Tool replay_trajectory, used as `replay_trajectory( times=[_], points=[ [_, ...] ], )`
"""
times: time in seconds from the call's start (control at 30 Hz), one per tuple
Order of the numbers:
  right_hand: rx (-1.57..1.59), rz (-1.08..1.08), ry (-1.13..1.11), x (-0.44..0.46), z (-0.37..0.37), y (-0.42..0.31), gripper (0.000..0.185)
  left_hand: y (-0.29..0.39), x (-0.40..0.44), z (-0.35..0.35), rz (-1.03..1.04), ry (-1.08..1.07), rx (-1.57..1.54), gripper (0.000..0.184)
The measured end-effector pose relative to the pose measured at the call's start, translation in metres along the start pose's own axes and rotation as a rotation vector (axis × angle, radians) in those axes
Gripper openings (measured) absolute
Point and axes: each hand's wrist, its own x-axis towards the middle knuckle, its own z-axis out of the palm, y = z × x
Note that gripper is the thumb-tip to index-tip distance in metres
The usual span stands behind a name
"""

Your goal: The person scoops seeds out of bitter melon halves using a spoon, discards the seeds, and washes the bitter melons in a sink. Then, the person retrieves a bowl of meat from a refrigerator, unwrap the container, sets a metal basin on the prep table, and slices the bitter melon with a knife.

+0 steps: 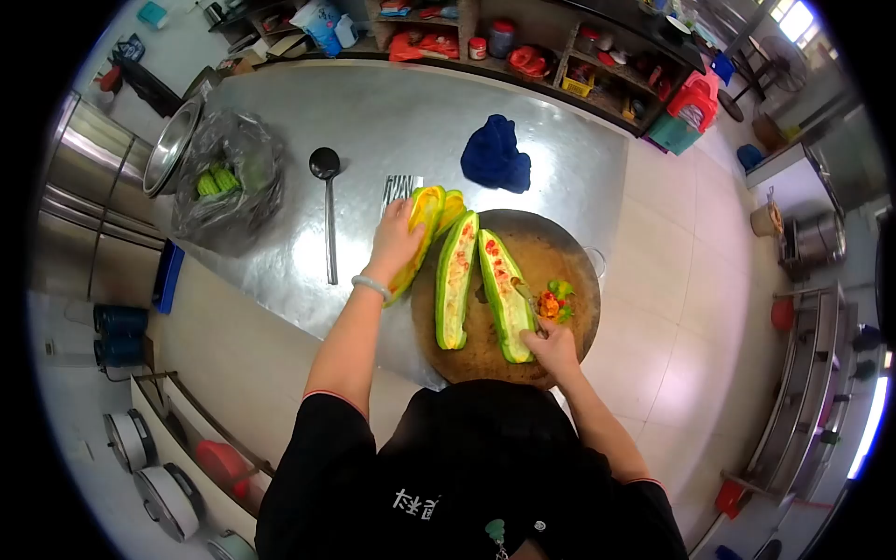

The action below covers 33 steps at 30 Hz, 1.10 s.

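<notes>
My left hand (397, 241) is closed around a hollowed bitter melon half (427, 207) at the left edge of the round wooden chopping board (579, 252). Other hollowed pieces (452, 207) lie against it. Two melon halves lie cut side up on the board: a left one (457, 280) and a right one (504, 299), both showing pale pith and red seeds. My right hand (553, 347) grips a spoon (524, 288) by its handle, over the right half. Beside it sits a small heap of red seeds and green scraps (554, 301).
On the steel table (280, 103) are a black ladle (325, 163), a dark blue cloth (497, 154), a striped packet (401, 189) and a plastic bag (229, 177) with green melons inside. A metal basin (173, 145) leans at the left. Shelves (448, 37) stand behind.
</notes>
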Motion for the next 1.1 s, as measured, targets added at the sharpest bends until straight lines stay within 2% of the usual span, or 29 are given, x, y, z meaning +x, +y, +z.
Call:
replay_trajectory(
  times=[0.1, 0.17, 0.2, 0.23, 0.27, 0.3, 0.33, 0.37, 0.4, 0.43, 0.5, 0.53, 0.57, 0.6, 0.63, 0.67, 0.7, 0.73, 0.77, 0.83, 0.87, 0.9, 0.97, 1.03, 1.1],
  points=[
    [0.06, -0.001, 0.029, -0.006, -0.014, -0.027, 0.031, 0.049, -0.01, -0.027, 0.095, 0.031, 0.121, 0.048],
    [-0.068, 0.003, -0.061, -0.019, -0.057, -0.055, 0.029, 0.097, -0.018, -0.021, 0.276, -0.004, -0.107, 0.04],
    [-0.165, -0.022, -0.097, -0.022, -0.074, -0.071, 0.027, 0.112, -0.016, -0.019, 0.281, -0.003, -0.114, 0.04],
    [-0.16, -0.024, -0.096, -0.026, -0.088, -0.088, 0.027, 0.122, -0.014, -0.022, 0.312, -0.158, -0.213, 0.04],
    [-0.25, -0.081, -0.189, -0.032, -0.103, -0.104, 0.025, 0.13, -0.013, -0.02, 0.339, -0.314, -0.316, 0.041],
    [-0.349, -0.144, -0.273, -0.036, -0.119, -0.12, 0.024, 0.134, -0.006, -0.012, 0.346, -0.306, -0.322, 0.041],
    [-0.354, -0.144, -0.269, -0.041, -0.133, -0.137, 0.024, 0.135, -0.001, -0.003, 0.295, -0.642, -0.417, 0.045],
    [-0.42, -0.225, -0.383, -0.046, -0.147, -0.155, 0.021, 0.139, 0.001, 0.004, 0.238, -0.982, -0.508, 0.05],
    [-0.484, -0.302, -0.495, -0.05, -0.159, -0.168, 0.019, 0.157, -0.001, -0.006, 0.063, -1.318, -0.637, 0.062],
    [-0.486, -0.294, -0.484, -0.051, -0.165, -0.181, 0.019, 0.17, -0.007, -0.009, 0.074, -1.328, -0.639, 0.062],
    [-0.53, -0.523, -0.576, -0.048, -0.168, -0.203, 0.019, 0.191, -0.028, -0.01, 0.016, -1.745, -0.965, 0.074],
    [-0.574, -0.564, -0.613, -0.041, -0.167, -0.206, 0.019, 0.195, -0.039, -0.008, 0.024, -1.759, -0.954, 0.074],
    [-0.571, -0.563, -0.598, -0.029, -0.161, -0.197, 0.019, 0.198, -0.052, -0.007, -0.189, -1.862, -1.221, 0.076],
    [-0.443, -0.616, -0.451, -0.012, -0.154, -0.18, 0.021, 0.2, -0.062, -0.005, -0.422, -1.932, -1.489, 0.078],
    [-0.312, -0.668, -0.304, -0.004, -0.149, -0.177, 0.022, 0.196, -0.069, 0.001, -0.418, -1.939, -1.474, 0.078],
    [-0.311, -0.669, -0.291, -0.002, -0.15, -0.178, 0.022, 0.188, -0.076, 0.011, -0.545, -1.767, -1.612, 0.078],
    [-0.34, -0.658, -0.115, -0.003, -0.151, -0.186, 0.025, 0.185, -0.076, 0.016, -0.666, -1.576, -1.738, 0.078],
    [-0.37, -0.647, 0.052, -0.002, -0.151, -0.191, 0.027, 0.181, -0.075, 0.019, -0.515, -1.403, -1.708, 0.077],
    [-0.371, -0.658, 0.04, 0.001, -0.148, -0.188, 0.027, 0.176, -0.073, 0.023, -0.512, -1.386, -1.714, 0.077],
    [-0.508, -0.722, 0.218, -0.004, -0.134, -0.176, 0.031, 0.165, -0.068, 0.024, -0.604, -0.999, -1.821, 0.081],
    [-0.631, -0.562, 0.158, -0.015, -0.126, -0.177, 0.031, 0.163, -0.065, 0.021, -0.632, -0.872, -1.784, 0.072],
    [-0.628, -0.579, 0.146, -0.017, -0.117, -0.175, 0.031, 0.16, -0.063, 0.022, -0.629, -0.848, -1.785, 0.072],
    [-0.928, -0.528, 0.136, -0.016, -0.102, -0.17, 0.033, 0.156, -0.062, 0.028, -0.526, -0.486, -1.65, 0.062],
    [-0.935, -0.511, 0.142, -0.013, -0.093, -0.173, 0.037, 0.164, -0.067, 0.026, -0.521, -0.447, -1.659, 0.059],
    [-0.901, -0.54, 0.161, -0.005, -0.09, -0.177, 0.04, 0.175, -0.072, 0.029, -0.387, -0.259, -1.478, 0.062]
  ],
)
